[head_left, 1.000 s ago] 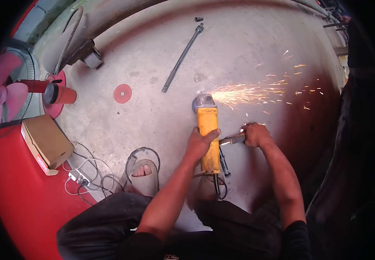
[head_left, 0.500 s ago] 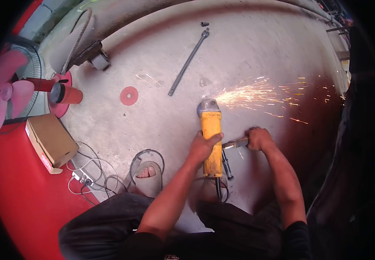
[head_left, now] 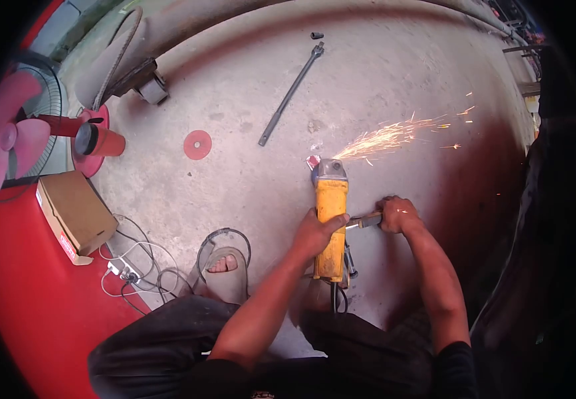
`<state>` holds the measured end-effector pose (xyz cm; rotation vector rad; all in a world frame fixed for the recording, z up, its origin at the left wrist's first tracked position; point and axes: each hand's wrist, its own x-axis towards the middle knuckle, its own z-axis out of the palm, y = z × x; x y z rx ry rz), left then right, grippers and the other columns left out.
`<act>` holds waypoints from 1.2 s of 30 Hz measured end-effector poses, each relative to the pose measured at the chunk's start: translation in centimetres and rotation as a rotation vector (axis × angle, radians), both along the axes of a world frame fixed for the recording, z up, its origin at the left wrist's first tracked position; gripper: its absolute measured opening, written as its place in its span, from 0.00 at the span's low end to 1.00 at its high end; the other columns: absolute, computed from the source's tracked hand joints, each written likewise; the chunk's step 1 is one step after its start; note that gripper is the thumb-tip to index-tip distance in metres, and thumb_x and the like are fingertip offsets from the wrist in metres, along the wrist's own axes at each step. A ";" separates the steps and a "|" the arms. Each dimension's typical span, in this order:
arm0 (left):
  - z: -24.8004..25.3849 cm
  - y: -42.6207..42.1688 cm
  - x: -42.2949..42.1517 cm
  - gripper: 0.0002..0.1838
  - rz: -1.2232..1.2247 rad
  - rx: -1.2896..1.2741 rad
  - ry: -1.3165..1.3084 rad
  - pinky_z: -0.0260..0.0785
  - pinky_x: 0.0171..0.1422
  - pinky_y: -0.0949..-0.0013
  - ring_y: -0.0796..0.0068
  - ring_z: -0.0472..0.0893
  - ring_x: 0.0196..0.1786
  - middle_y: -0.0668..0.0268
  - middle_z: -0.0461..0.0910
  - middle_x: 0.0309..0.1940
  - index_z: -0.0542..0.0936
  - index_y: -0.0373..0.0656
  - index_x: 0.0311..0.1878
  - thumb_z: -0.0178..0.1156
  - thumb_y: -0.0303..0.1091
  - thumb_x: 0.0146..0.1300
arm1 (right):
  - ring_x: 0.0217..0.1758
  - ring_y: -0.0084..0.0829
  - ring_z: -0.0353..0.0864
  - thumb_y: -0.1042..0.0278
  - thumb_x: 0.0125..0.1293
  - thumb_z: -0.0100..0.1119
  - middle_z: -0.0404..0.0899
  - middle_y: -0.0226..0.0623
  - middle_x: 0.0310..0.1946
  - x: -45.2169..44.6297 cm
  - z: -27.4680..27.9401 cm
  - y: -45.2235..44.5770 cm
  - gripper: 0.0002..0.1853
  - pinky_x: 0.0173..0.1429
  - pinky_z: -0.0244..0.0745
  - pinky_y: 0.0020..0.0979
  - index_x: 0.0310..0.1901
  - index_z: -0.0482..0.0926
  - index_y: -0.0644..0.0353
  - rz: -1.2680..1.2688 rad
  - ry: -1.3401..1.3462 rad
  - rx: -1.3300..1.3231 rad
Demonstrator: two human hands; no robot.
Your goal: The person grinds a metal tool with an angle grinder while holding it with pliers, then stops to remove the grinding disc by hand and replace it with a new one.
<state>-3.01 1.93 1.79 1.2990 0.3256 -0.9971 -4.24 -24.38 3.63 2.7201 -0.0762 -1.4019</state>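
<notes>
My left hand (head_left: 316, 234) is wrapped round the yellow body of an angle grinder (head_left: 332, 199), its thumb across the top. Orange sparks (head_left: 384, 137) fly from the grinder's head toward the upper right. A small red and white spot (head_left: 313, 161) shows beside the head. On the right, my right hand (head_left: 397, 213) is closed round the end of a metal bar-like piece (head_left: 365, 221), whose other end passes behind the grinder. A dark rod-shaped tool (head_left: 350, 261) lies partly hidden by the grinder's lower body.
On the floor lie a long metal bar (head_left: 290, 95), a small socket (head_left: 316, 35) and a red disc (head_left: 197, 145). At left are a pink fan (head_left: 8, 136), an orange cup (head_left: 108, 142), a cardboard box (head_left: 78, 211) and a power strip (head_left: 123, 270) with tangled cables.
The grinder and my left hand have moved slightly right and down the view. The spark stream is narrower and tilts up more. A red and white spot now shows by the head.
</notes>
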 end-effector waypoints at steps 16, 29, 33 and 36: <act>-0.1 0.4 -0.1 0.37 0.042 0.017 -0.003 0.79 0.51 0.62 0.67 0.86 0.46 0.53 0.84 0.48 0.74 0.28 0.61 0.76 0.50 0.62 | 0.62 0.44 0.84 0.64 0.55 0.64 0.87 0.42 0.54 -0.7 -0.3 -0.4 0.20 0.65 0.80 0.46 0.52 0.87 0.51 -0.013 -0.012 0.009; -0.3 -0.2 0.8 0.38 0.032 0.097 -0.002 0.79 0.53 0.62 0.65 0.87 0.47 0.53 0.85 0.49 0.73 0.29 0.61 0.78 0.49 0.60 | 0.62 0.44 0.84 0.64 0.55 0.64 0.87 0.41 0.54 -0.7 -0.1 -0.5 0.20 0.65 0.80 0.45 0.51 0.87 0.51 -0.020 -0.036 0.022; -0.8 0.3 0.7 0.39 0.097 0.059 0.012 0.79 0.52 0.62 0.65 0.87 0.46 0.52 0.85 0.48 0.74 0.28 0.61 0.77 0.50 0.60 | 0.61 0.44 0.84 0.64 0.55 0.64 0.87 0.42 0.53 -0.1 -0.3 -0.3 0.20 0.63 0.80 0.46 0.52 0.87 0.51 -0.002 0.012 0.011; -0.9 0.6 -0.2 0.39 0.030 0.040 -0.062 0.80 0.50 0.62 0.65 0.87 0.44 0.52 0.85 0.47 0.73 0.28 0.61 0.77 0.51 0.61 | 0.61 0.44 0.84 0.64 0.55 0.65 0.87 0.42 0.53 -0.1 -0.1 -0.2 0.20 0.63 0.80 0.47 0.52 0.87 0.50 0.002 -0.001 0.015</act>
